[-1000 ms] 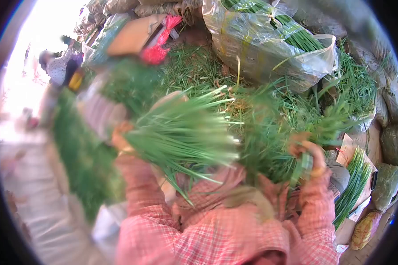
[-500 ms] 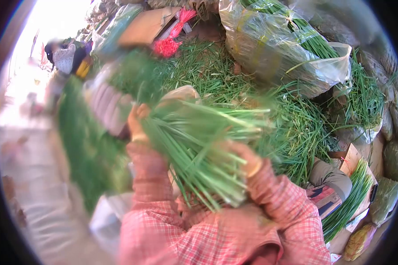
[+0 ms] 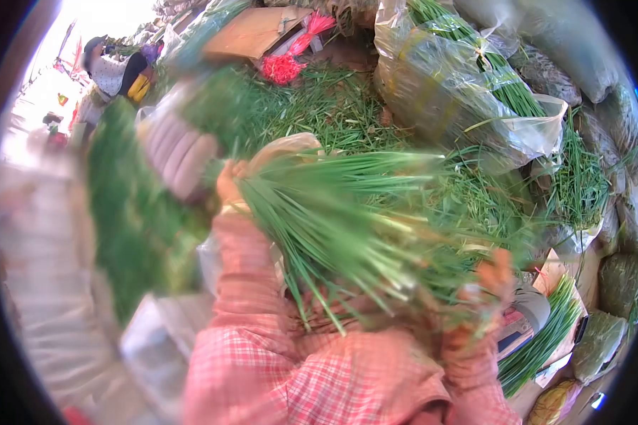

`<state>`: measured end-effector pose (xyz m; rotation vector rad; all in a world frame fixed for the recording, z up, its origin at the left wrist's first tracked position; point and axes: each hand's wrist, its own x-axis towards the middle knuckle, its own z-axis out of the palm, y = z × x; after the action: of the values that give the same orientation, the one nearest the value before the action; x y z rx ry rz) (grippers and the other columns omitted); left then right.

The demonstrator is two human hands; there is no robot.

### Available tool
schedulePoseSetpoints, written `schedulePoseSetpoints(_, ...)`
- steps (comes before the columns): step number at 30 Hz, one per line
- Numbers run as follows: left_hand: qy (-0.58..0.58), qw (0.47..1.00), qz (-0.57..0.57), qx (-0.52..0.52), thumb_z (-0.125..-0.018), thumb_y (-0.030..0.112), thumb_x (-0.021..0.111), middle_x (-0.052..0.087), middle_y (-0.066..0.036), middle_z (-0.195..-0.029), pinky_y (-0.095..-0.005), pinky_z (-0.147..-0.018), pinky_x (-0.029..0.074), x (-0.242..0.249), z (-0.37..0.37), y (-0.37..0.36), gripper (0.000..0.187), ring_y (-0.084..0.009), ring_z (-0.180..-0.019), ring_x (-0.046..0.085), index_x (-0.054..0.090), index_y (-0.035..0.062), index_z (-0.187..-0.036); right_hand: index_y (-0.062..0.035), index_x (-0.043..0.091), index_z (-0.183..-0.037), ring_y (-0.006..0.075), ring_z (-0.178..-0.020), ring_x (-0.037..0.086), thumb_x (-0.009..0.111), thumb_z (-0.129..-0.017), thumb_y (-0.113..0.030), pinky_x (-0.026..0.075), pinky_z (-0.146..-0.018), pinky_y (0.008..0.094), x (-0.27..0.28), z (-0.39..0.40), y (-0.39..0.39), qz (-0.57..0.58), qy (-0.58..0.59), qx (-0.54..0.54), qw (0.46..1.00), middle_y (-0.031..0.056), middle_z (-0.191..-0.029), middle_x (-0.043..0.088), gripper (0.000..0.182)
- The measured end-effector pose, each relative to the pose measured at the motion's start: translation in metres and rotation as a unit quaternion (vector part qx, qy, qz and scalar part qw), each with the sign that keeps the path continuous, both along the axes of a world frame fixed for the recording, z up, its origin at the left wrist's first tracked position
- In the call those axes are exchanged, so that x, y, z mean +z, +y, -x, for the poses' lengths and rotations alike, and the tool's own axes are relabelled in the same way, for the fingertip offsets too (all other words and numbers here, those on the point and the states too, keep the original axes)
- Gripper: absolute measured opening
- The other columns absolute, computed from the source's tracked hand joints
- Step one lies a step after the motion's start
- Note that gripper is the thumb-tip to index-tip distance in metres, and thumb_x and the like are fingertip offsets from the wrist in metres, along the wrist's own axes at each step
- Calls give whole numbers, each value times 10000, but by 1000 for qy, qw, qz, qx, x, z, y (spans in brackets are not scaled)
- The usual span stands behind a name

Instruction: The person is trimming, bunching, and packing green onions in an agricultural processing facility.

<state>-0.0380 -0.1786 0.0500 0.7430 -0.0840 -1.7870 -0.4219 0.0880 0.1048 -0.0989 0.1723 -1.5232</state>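
My left hand [image 3: 232, 183] is closed round a bunch of long green stalks [image 3: 333, 219]. The pale ends fan out to the right across my lap, and the leafy part beyond my fist is blurred. Lower right, my right hand [image 3: 490, 280] is apart from the bunch and smeared by motion, with blurred loose green bits around it. Its fingers cannot be made out clearly. Loose green trimmings [image 3: 333, 106] cover the ground in front of me.
A clear plastic bag [image 3: 439, 85] with tied stalks lies at upper right. Red ties [image 3: 282, 69] rest near a cardboard piece [image 3: 252, 34]. More stalks [image 3: 542, 340] lie on cardboard at lower right. A person [image 3: 113, 74] is at upper left. A green heap [image 3: 131, 219] stands at left.
My right hand has moved away from the bunch, to the right and down. My left hand still holds the stalks, which are more spread out. The view has shifted slightly.
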Motion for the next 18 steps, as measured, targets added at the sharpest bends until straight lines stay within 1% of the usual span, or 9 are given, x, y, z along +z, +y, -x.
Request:
schedulePoseSetpoints(3, -97, 994, -6, 46, -875, 307, 451, 343, 39, -529, -240, -436, 311, 13, -8, 9, 320, -110, -467, 370, 369, 139, -617, -52, 521, -987, 135, -716, 475, 551, -745, -88, 412, -585, 259, 6, 81, 39, -64, 224, -158, 959, 83, -885, 510, 246)
schedulePoseSetpoints(6, -77, 997, 4, 17, -859, 310, 470, 369, 45, -534, -239, -464, 316, 21, -14, 11, 286, -101, -485, 386, 421, 120, -650, -30, 541, -1001, 182, -842, 497, 537, -718, -59, 419, -677, 303, 12, 90, 30, -81, 513, -210, 828, 124, -990, 520, 284)
schedulePoseSetpoints(9, 25, 1000, 12, -12, -852, 306, 476, 356, 49, -531, -243, -456, 308, 12, -21, 0, 285, -101, -474, 370, 401, 135, -637, -7, 560, -1015, 229, -968, 518, 522, -692, -29, 427, -768, 348, 16, 24, -28, 144, 616, -40, 774, 164, -1095, 530, 327)
schedulePoseSetpoints(10, -60, 998, 8, 4, -853, 306, 475, 352, 49, -532, -246, -455, 307, 17, -15, -1, 288, -102, -472, 365, 391, 140, -633, 0, 566, -1020, 245, -1010, 525, 517, -683, -19, 429, -798, 363, 16, -7, -56, 242, 609, 36, 755, 178, -1130, 534, 342)
schedulePoseSetpoints(11, -145, 989, 3, 22, -854, 306, 474, 347, 48, -532, -248, -454, 305, 23, -4, -1, 292, -102, -470, 359, 382, 145, -628, -43, 421, -1246, 307, -1023, 526, 575, -688, -45, 412, -867, 382, 19, -32, -81, 263, 628, 148, 718, 204, -1230, 456, 579)
schedulePoseSetpoints(12, -228, 973, -3, 39, -855, 306, 473, 343, 48, -533, -251, -453, 303, 27, 2, -2, 296, -103, -469, 354, 373, 151, -623, -82, 385, -1273, 335, -1046, 507, 605, -683, -68, 410, -881, 380, 16, -52, -104, 301, 726, 206, 583, 217, -1252, 424, 630)
schedulePoseSetpoints(13, -189, 982, 20, 7, -855, 304, 481, 359, 32, -545, -255, -452, 310, 24, -1, -8, 294, -111, -473, 361, 388, 134, -633, -121, 349, -1300, 364, -1069, 488, 635, -677, -91, 409, -895, 378, 9, -68, -118, 331, 800, 258, 429, 230, -1275, 393, 686)
schedulePoseSetpoints(15, -113, 990, 64, -53, -855, 300, 496, 390, 1, -568, -265, -449, 323, 17, -13, -22, 295, -129, -483, 375, 417, 102, -652, -146, 361, -1295, 376, -1052, 495, 651, -668, -111, 419, -890, 380, -18, -96, -117, 345, 746, 165, 544, 213, -1286, 388, 692)
schedulePoseSetpoints(18, -136, 990, 23, -11, -860, 256, 485, 403, -19, -585, -277, -467, 335, 16, -14, -35, 248, -152, -491, 379, 410, 88, -693, -123, 389, -1274, 350, -940, 564, 658, -663, -138, 458, -813, 374, -38, -123, -91, 300, 728, 144, 600, 188, -1122, 523, 668)
